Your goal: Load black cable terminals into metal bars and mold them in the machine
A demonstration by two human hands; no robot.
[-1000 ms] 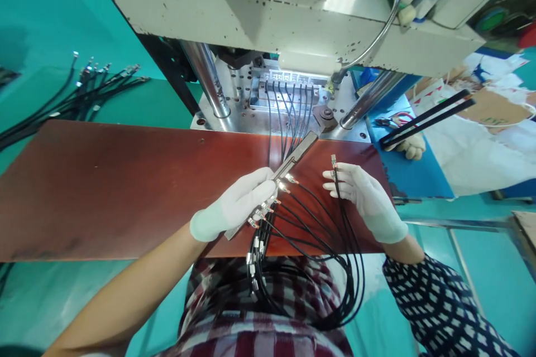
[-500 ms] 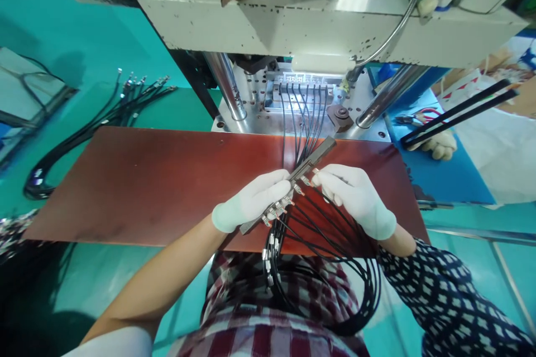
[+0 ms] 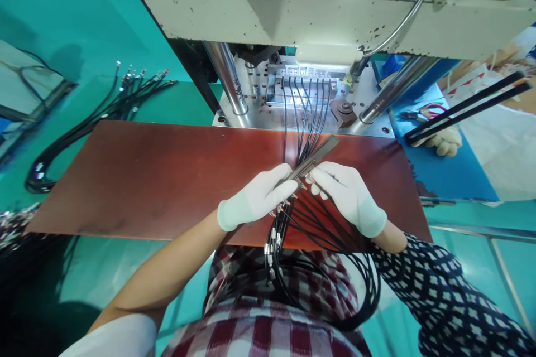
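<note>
Gloved in white, my left hand [image 3: 260,195] grips a narrow grey metal bar [image 3: 319,155] that slants up to the right above the brown board. Metal cable ends sit in a row along the bar's near side, partly covered by my fingers. My right hand [image 3: 344,192], also gloved, pinches a cable end against the bar near its upper part. Black cables [image 3: 316,223] run from the bar down over the board's edge into a loop at my lap. Behind the bar, several thin black cables [image 3: 307,109] lead into a metal mould [image 3: 276,91].
The brown board [image 3: 167,178] spans the front of a press with steel columns [image 3: 228,78]. A bundle of black cables [image 3: 90,134] lies at the left. On the blue surface [image 3: 464,170] at the right are pliers, a glove [image 3: 446,142] and two black bars [image 3: 469,109].
My left hand has slid a little up the bar and covers more of the cable ends. My right hand has shifted slightly left, closer against the bar. The view has tilted slightly.
</note>
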